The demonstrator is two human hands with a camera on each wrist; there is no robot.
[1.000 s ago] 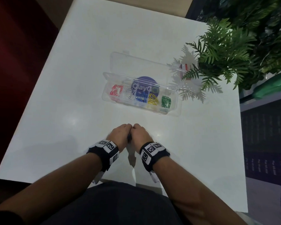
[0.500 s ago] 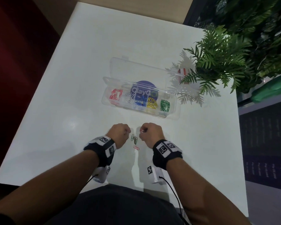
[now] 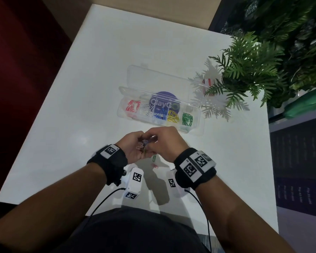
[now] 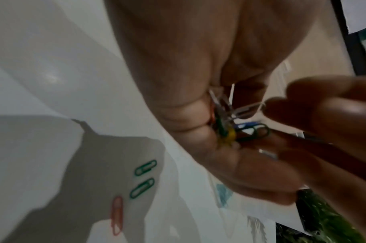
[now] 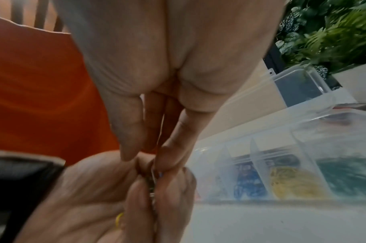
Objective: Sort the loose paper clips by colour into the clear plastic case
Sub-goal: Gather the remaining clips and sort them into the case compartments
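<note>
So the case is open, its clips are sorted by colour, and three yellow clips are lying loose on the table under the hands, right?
Not quite: the loose clips on the table are two green and one red, not yellow, as the left wrist view shows. The rest holds: the case is open, with its clips sorted by colour.

Fern [image 3: 244, 70] (leafy) — white table [image 3: 80, 88]

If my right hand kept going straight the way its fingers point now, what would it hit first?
Almost at once, the bunch of mixed paper clips cupped in your left hand: your right hand already pinches a white clip from it. The left palm lies right behind, though depth is unclear.
</note>
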